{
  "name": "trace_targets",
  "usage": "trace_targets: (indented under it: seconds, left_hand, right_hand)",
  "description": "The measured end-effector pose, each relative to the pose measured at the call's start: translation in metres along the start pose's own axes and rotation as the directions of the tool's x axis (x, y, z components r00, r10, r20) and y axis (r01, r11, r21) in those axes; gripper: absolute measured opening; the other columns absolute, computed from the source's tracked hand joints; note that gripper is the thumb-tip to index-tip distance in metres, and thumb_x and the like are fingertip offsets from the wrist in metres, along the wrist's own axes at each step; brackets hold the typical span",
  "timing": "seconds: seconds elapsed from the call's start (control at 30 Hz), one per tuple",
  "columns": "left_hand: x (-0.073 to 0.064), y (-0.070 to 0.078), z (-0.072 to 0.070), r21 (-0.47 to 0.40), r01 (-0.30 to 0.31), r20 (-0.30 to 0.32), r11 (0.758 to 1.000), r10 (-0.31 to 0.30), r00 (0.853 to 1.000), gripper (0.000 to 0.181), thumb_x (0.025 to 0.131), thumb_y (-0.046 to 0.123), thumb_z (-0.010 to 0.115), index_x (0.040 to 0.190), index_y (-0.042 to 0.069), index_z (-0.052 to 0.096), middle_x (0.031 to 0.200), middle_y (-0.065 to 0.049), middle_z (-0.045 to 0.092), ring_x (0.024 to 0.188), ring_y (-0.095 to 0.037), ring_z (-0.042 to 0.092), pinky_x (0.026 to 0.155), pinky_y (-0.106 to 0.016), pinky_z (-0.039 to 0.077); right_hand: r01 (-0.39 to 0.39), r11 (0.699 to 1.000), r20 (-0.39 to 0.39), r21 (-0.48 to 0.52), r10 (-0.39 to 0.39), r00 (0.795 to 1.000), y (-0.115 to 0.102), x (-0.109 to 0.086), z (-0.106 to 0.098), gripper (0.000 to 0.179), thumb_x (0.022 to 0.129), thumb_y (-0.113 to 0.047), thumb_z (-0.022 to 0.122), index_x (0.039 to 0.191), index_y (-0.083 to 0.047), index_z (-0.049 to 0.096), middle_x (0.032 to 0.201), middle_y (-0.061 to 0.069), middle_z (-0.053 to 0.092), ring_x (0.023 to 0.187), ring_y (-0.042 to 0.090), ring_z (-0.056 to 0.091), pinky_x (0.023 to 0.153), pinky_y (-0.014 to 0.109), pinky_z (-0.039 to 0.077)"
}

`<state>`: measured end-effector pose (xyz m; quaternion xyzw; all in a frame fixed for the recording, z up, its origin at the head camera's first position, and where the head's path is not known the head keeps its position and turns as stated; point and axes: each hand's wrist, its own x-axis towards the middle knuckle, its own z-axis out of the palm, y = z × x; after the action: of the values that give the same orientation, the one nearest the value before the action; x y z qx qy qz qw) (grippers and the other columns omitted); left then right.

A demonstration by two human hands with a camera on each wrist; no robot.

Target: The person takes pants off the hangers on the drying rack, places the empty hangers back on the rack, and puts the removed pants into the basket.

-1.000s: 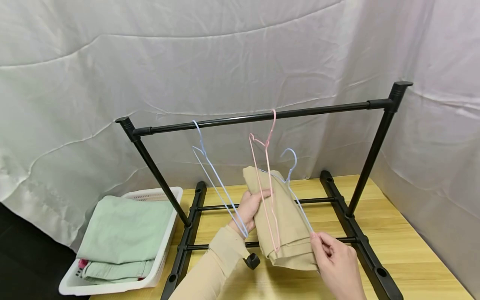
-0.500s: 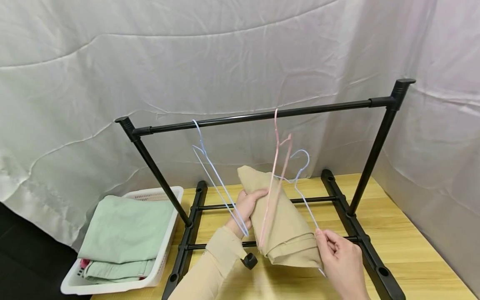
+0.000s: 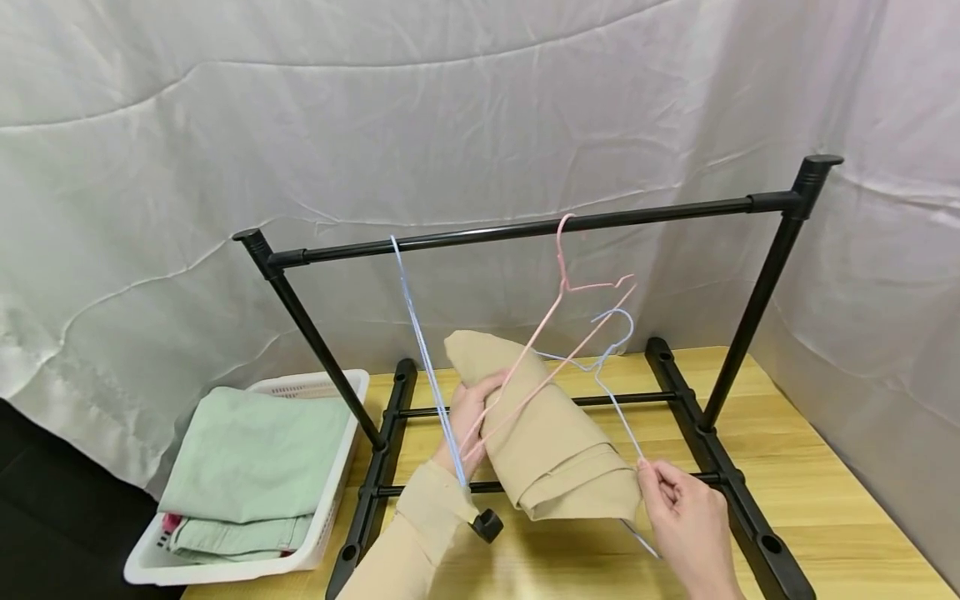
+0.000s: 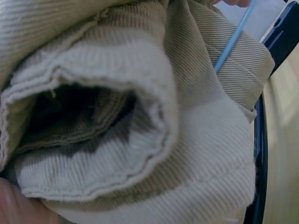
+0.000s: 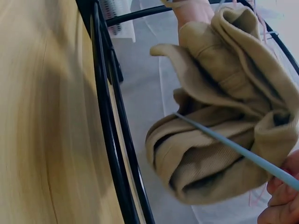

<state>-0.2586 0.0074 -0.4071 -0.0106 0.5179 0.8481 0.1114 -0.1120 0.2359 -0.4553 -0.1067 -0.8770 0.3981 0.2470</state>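
Observation:
My left hand (image 3: 471, 408) grips the folded beige trousers (image 3: 555, 442), thumb on the front and the other fingers hidden behind. Their layered edges and an open leg hem (image 4: 159, 135) show in the left wrist view. A light blue hanger (image 3: 617, 408) passes behind the trousers with its hook free of the bar. At its right side my right hand (image 3: 688, 517) pinches the wire; in the right wrist view that blue wire (image 5: 238, 149) runs across the folds. A pink hanger (image 3: 562, 258), hooked on the bar, hangs in front of the trousers and overlaps my left hand.
The black rack's top bar (image 3: 487, 236) spans above both hands. Another blue hanger (image 3: 422, 350) hangs from it, over my left wrist. At left, a white basket (image 3: 330, 525) holds folded pale green clothes (image 3: 255, 458). Light fabric (image 3: 480, 125) hangs behind the wooden table (image 3: 810, 467).
The trousers have tilted and shifted left with my left hand. My right hand and the held hanger have moved slightly right. The pink hanger has swung round; the hanging blue one has turned edge-on.

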Motion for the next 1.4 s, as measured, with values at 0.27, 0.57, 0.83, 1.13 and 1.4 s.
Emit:
trace_targets:
  seconds: [0.27,0.57,0.83,1.13,1.4]
  left_hand:
    - [0.005,-0.002,-0.023,-0.044,-0.037,-0.020,0.998,0.037,0.999,0.035,0.097,0.020,0.077,0.123,0.006,0.057,0.102,-0.003,0.075,0.088,-0.016,0.078,0.084,-0.030,0.066]
    - [0.006,0.005,-0.029,-0.102,-0.084,-0.068,0.991,0.077,0.995,0.035,0.097,0.013,0.075,0.125,0.008,0.054,0.105,0.002,0.072,0.090,-0.011,0.075,0.088,-0.026,0.064]
    - [0.003,0.014,-0.037,-0.126,-0.124,-0.071,0.984,0.116,0.991,0.036,0.098,0.013,0.074,0.125,0.012,0.051,0.107,0.002,0.068,0.090,-0.011,0.073,0.087,-0.025,0.063]
    - [0.001,0.022,-0.049,-0.051,-0.159,-0.089,0.986,0.154,0.984,0.031,0.095,0.023,0.080,0.115,0.013,0.058,0.097,0.002,0.071,0.083,-0.013,0.072,0.078,-0.026,0.063]
    - [0.002,0.030,-0.045,-0.192,-0.134,-0.040,0.972,0.129,0.991,0.012,0.102,0.017,0.069,0.105,0.013,0.058,0.089,0.004,0.071,0.077,-0.009,0.072,0.074,-0.021,0.062]
  right_hand:
    - [0.000,1.000,-0.013,-0.019,0.000,1.000,0.009,0.002,0.001,0.040,0.109,-0.027,0.065,0.070,-0.017,0.061,0.053,-0.010,0.031,0.048,0.003,0.023,0.045,0.025,0.024]
    - [-0.010,0.999,0.007,-0.042,0.010,1.000,0.014,0.002,0.003,0.046,0.109,-0.028,0.065,0.066,-0.018,0.054,0.054,-0.010,0.030,0.048,0.003,0.022,0.046,0.026,0.024]
    - [-0.019,0.998,0.027,-0.052,0.020,0.999,0.015,0.002,0.005,0.044,0.110,-0.031,0.063,0.068,-0.019,0.058,0.054,-0.010,0.031,0.049,0.003,0.023,0.047,0.025,0.024]
    - [-0.019,0.999,0.062,-0.042,0.021,0.998,0.018,-0.001,0.005,0.046,0.110,-0.029,0.062,0.067,-0.017,0.054,0.054,-0.010,0.030,0.049,0.003,0.023,0.049,0.024,0.025]
    - [-0.005,0.998,0.048,-0.056,0.008,0.999,0.022,-0.003,0.005,0.045,0.110,-0.028,0.063,0.067,-0.018,0.054,0.054,-0.010,0.030,0.049,0.002,0.021,0.049,0.024,0.024]
